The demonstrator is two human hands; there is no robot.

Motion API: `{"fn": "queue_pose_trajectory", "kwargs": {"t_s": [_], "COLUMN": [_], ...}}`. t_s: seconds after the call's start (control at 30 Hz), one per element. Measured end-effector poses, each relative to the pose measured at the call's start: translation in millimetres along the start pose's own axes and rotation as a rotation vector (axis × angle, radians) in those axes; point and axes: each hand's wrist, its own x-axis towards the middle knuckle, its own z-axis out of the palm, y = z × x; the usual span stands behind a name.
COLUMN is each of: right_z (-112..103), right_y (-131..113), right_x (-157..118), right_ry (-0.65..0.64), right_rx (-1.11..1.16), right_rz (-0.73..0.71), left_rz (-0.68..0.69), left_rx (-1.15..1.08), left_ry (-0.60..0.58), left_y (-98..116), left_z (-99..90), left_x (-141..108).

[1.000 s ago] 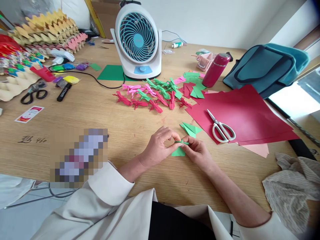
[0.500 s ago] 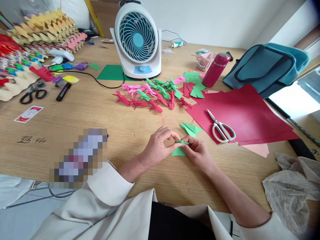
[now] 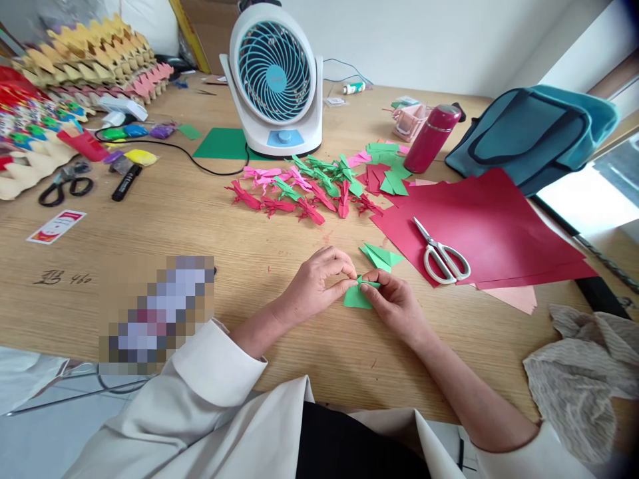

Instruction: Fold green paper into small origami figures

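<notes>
Between my hands is a small green piece of folded paper (image 3: 357, 299), its flat lower part hanging below the fingertips. My left hand (image 3: 322, 279) pinches its upper left edge with thumb and forefinger. On the other side my right hand (image 3: 392, 296) grips a narrow folded strip at the top right, thumb in front. Just beyond the hands lies another folded green paper (image 3: 380, 257) with pointed ends. Farther back is a pile of folded paper figures (image 3: 309, 188) in green, pink and red.
White-handled scissors (image 3: 444, 256) lie on red paper sheets (image 3: 499, 233) at the right. Behind stand a fan (image 3: 276, 80), a red flask (image 3: 432, 140) and a teal bag (image 3: 529, 143). Black scissors (image 3: 64, 189) and a black marker (image 3: 126, 182) are at the left.
My left fingertips have shifted slightly left and up along the green paper, and more of its folded top now shows. My right hand has stayed nearly still.
</notes>
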Motion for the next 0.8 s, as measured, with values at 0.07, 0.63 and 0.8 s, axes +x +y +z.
{"fn": "queue_pose_trajectory", "kwargs": {"t_s": [0.07,0.63,0.8], "right_z": [-1,-1,1], "right_y": [-3,-9,-9], "right_x": [1,0,1], "right_ry": [-0.005,0.013,0.034], "right_rx": [0.004,0.001,0.027], "right_rz": [0.039,0.098,0.104], "left_rz": [0.015,0.08,-0.066], "left_rx": [0.003,0.051,-0.106], "left_ry": [-0.021,-0.049,-0.017], "left_y": [0,-1,3], "left_z": [-0.6,1.1,6.9], "left_x": [0,-1,0]}}
